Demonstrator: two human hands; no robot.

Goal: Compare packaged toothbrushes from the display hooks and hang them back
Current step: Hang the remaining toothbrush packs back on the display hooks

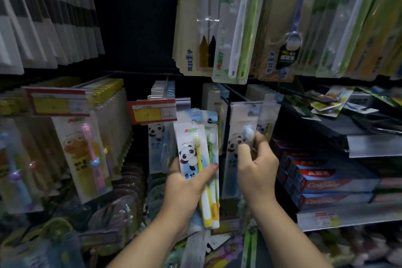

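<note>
Bare forearms point(152, 239); bare left hand point(185, 185); bare right hand point(257, 169)

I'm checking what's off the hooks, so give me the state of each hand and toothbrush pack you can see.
left hand, grips two panda packs
yellow-brush pack, off its hook, front of that grip
green-brush pack, off its hook, behind the yellow one
right hand, pinches the blue-capped pack
blue-capped pack, apparently hanging in its row
pink-brush pack, hanging at left
toothpaste boxes, stacked on shelf
</note>
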